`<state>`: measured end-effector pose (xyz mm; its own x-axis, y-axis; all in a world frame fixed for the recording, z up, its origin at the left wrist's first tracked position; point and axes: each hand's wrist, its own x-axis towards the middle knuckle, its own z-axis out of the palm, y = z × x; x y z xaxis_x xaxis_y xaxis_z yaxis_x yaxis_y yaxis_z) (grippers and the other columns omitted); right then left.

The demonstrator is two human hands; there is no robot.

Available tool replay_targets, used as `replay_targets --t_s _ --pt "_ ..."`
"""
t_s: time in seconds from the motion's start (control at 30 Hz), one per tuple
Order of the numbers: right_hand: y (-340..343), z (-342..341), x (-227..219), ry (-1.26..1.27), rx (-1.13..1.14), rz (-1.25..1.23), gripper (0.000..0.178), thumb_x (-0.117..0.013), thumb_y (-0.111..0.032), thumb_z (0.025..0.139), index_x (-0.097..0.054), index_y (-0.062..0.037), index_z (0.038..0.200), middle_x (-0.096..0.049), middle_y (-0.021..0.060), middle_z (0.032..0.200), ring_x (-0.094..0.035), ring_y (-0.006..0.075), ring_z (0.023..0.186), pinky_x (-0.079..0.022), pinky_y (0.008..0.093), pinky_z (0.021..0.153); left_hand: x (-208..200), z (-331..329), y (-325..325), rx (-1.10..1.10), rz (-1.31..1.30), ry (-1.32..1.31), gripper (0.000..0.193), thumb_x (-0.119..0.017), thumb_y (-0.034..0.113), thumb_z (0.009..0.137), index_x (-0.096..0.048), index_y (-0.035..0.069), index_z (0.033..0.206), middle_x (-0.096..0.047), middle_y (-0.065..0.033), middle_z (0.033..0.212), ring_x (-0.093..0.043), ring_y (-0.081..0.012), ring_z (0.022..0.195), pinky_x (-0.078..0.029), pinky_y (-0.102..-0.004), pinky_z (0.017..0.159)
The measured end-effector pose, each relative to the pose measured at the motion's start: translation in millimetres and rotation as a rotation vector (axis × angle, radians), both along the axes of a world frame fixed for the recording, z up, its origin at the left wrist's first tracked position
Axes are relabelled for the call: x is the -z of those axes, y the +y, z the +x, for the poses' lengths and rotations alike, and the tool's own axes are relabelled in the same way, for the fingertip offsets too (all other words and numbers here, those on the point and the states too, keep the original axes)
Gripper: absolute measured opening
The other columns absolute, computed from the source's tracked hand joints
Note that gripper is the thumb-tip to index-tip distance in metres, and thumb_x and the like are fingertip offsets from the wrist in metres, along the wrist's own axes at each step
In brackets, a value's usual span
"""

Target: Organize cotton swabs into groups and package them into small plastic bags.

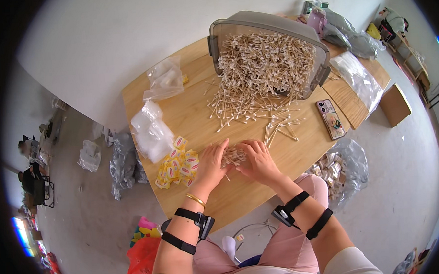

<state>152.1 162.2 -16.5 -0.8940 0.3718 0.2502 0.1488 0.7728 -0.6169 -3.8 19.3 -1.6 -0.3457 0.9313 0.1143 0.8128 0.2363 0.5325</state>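
Observation:
Between my two hands sits a bundle of cotton swabs [234,156] with wooden sticks, just above the near part of the wooden table. My left hand [211,163] closes on the bundle from the left, and my right hand [258,161] presses it from the right with curled fingers. Beyond them, a grey plastic bin [268,18] lies tipped on its side. A large heap of loose cotton swabs [268,66] fills it and spills onto the tabletop. Small yellow and white printed cards [179,167] lie in a pile left of my left hand.
Clear plastic bags [151,131] lie along the table's left side. A phone [331,119] rests near the right edge. Below that edge, an open clear bag [350,168] holds many small packs. A cardboard box [395,106] and a red bag [143,260] are on the floor.

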Motion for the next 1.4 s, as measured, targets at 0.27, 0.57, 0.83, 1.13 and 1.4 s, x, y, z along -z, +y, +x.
replay_targets --t_s 0.27,0.57,0.83,1.13,1.4 --pt "10 3 -2 0.077 -0.049 -0.072 0.062 -0.075 -0.014 0.079 -0.054 -0.0067 0.136 -0.053 0.0143 0.138 -0.046 0.0362 0.131 -0.039 0.0464 0.112 5 30 -13 -0.053 0.091 0.059 0.074 -0.079 0.011 0.080 -0.045 0.009 0.146 -0.054 -0.0130 0.140 -0.052 -0.0339 0.130 -0.043 -0.0479 0.110" --pt "-9 -15 1 0.088 -0.073 -0.023 0.071 -0.078 -0.027 0.078 -0.052 -0.0073 0.141 -0.049 0.0139 0.145 -0.041 0.0363 0.138 -0.033 0.0479 0.118 31 35 -24 -0.079 0.100 0.143 0.078 -0.075 0.016 0.083 -0.038 0.007 0.150 -0.050 -0.0137 0.146 -0.044 -0.0329 0.140 -0.030 -0.0553 0.120" --pt "7 -7 6 -0.005 -0.110 -0.033 0.066 -0.078 -0.032 0.080 -0.056 -0.0082 0.138 -0.052 0.0116 0.140 -0.043 0.0342 0.136 -0.035 0.0468 0.115 -7 27 -39 -0.023 0.100 0.037 0.098 -0.085 0.027 0.078 -0.030 0.010 0.157 -0.041 -0.0123 0.155 -0.041 -0.0335 0.143 -0.029 -0.0541 0.122" --pt "-13 3 -6 -0.041 -0.139 -0.077 0.061 -0.078 -0.028 0.079 -0.059 -0.0049 0.132 -0.055 0.0124 0.133 -0.046 0.0329 0.130 -0.037 0.0450 0.112 14 23 -27 -0.030 0.057 0.083 0.090 -0.084 0.020 0.078 -0.036 0.011 0.154 -0.046 -0.0092 0.153 -0.042 -0.0329 0.144 -0.028 -0.0525 0.123" --pt "26 38 -5 -0.053 0.056 0.112 0.044 -0.076 -0.016 0.078 -0.067 -0.0086 0.120 -0.059 0.0105 0.121 -0.051 0.0317 0.120 -0.041 0.0436 0.104 22 40 -23 -0.090 0.089 0.177 0.069 -0.077 0.016 0.082 -0.050 0.010 0.145 -0.051 -0.0078 0.149 -0.044 -0.0319 0.142 -0.026 -0.0554 0.122"
